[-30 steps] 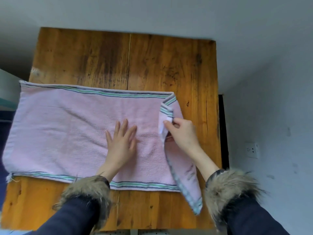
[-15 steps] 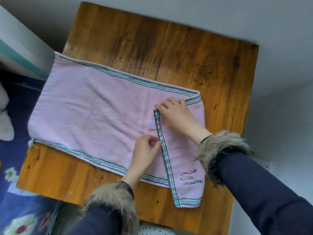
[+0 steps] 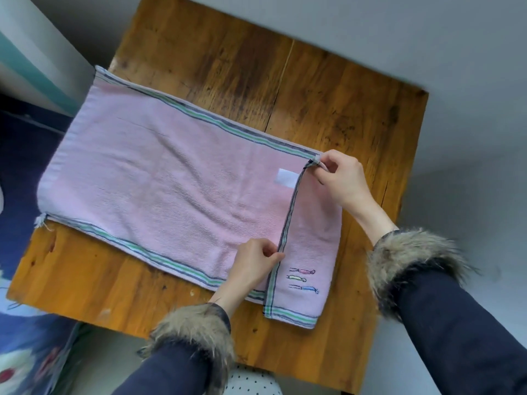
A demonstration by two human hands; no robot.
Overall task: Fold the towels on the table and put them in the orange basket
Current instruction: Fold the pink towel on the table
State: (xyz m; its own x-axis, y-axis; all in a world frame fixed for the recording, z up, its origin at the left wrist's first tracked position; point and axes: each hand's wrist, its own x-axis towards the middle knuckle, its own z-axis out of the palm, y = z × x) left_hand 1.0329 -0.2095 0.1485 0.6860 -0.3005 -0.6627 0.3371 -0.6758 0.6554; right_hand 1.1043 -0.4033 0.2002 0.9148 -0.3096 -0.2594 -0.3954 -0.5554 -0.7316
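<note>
Pinching the striped hem of the pink towel (image 3: 171, 178), the left hand (image 3: 253, 266) has its thumb and curled fingers closed on the edge of a folded-over flap. The right hand (image 3: 340, 181) pinches the same hem at its far corner, fingers curled round the cloth. Between the two hands the hem (image 3: 289, 212) runs in a nearly straight line. Under and just right of that line lies the flap, with three small embroidered figures (image 3: 303, 279) showing below the right hand and beside the left wrist. A white label (image 3: 286, 177) sits just left of the right hand. Left of both hands the towel spreads flat over the wooden table (image 3: 328, 89), its far end reaching the table's edge. Fur cuffs (image 3: 410, 266) ring both dark sleeves. Beyond the left arm, a blue patterned floor covering (image 3: 25, 323) shows.
</note>
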